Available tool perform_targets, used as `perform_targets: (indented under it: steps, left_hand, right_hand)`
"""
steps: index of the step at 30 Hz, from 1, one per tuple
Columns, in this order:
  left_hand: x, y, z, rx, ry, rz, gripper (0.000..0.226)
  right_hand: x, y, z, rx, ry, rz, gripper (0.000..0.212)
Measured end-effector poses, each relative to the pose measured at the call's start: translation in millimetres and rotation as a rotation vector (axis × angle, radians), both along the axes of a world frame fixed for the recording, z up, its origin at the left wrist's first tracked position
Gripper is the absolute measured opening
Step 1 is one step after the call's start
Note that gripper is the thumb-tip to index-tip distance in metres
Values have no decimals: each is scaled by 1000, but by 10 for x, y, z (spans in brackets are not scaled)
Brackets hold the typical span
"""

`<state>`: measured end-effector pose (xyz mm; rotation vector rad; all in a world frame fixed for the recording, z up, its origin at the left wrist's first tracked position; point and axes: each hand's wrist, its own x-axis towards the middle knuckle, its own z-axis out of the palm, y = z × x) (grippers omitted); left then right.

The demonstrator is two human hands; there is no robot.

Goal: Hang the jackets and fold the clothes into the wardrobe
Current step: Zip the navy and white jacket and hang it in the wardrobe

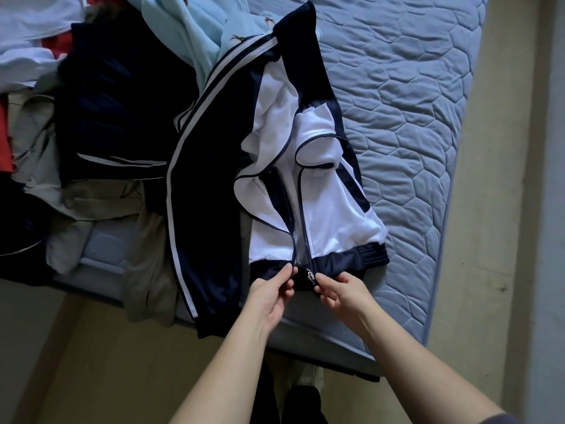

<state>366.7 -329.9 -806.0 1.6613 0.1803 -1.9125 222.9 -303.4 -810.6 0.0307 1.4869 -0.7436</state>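
A navy track jacket (211,166) with white stripes and a white lining lies unzipped on the blue quilted mattress (406,117), its hem toward me. My left hand (270,296) pinches the bottom end of the left zipper edge. My right hand (342,293) pinches the hem just beside the silver zipper slider (308,274) on the right zipper edge. The two zipper ends sit a few centimetres apart. The jacket's left sleeve hangs over the mattress edge.
A heap of clothes covers the mattress's left side: a dark navy garment (116,96), a beige garment (101,203), a light blue printed one (195,29), red fabric (6,133). Tan floor (91,362) lies below; a wall (547,209) runs along the right.
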Motion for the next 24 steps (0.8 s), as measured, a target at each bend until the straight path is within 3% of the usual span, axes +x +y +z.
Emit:
perform_targets:
  steps: [4,8,10,18,24]
  left_hand:
    - [4,4,26,-48,-47,-36,15]
    - [31,35,61,-78,-57,-241,18]
    - [24,49,73,-69,-27,-333,21]
    - [34,22,98,-148,-68,-361,23]
    - [78,46,93,-226,-136,-435,22]
  right_hand:
    - [0,89,65,16,-110,-12,9]
    - [17,160,134,-8,-290,-100,10]
    - [31,175,142,29,-262,-85,8]
    - [86,157,154,40,-127,-29,6]
    - [119,139,183,-2,-234,-109,14]
